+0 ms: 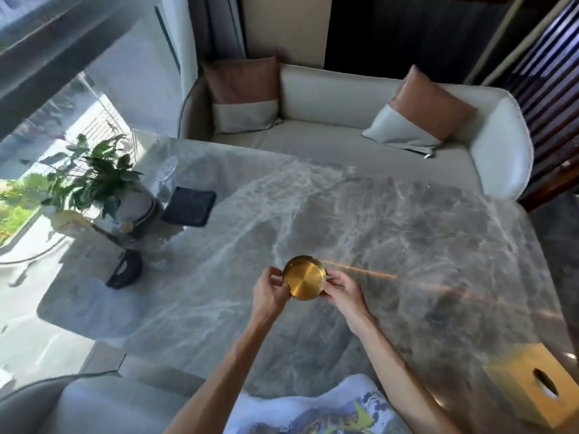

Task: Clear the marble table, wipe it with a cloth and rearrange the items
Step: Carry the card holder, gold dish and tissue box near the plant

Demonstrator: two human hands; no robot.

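- Marble table, grey with white veining, polished: the centre and right side are bare, and items sit only along the left edge and at the near right corner.
- Round brushed-gold metal dish (could be a lid or an ashtray; the top is too blurred to tell) is held over the table's near middle. Can't tell if it is touching the surface or just above it.
- Left hand pinches the dish's left rim with its fingertips; right hand grips the right rim the same way. Both are closed on the dish, neither is free.
- Left edge cluster: leafy green plant in a white pot with a dark band, clear glass piece behind it, dark square pad just beside the pot, small black curved object nearer the person.
- Near right corner: yellow wooden tissue box with an oval slot.
- No cloth in view.
- Cream sofa with two tan-and-white cushions sits beyond the far edge, not part of the job.
- Progress, my read: the surface looks largely cleared and the cloth is absent, so this is either late clearing or early rearranging. Can't confirm from here that wiping is done; the glare hides any streaks.
- Left to do, if rearranging: set the gold dish down, then bring back the items from the left edge and the tissue box.
- Risk: metal on polished marble, so set it down flat, don't slide it.
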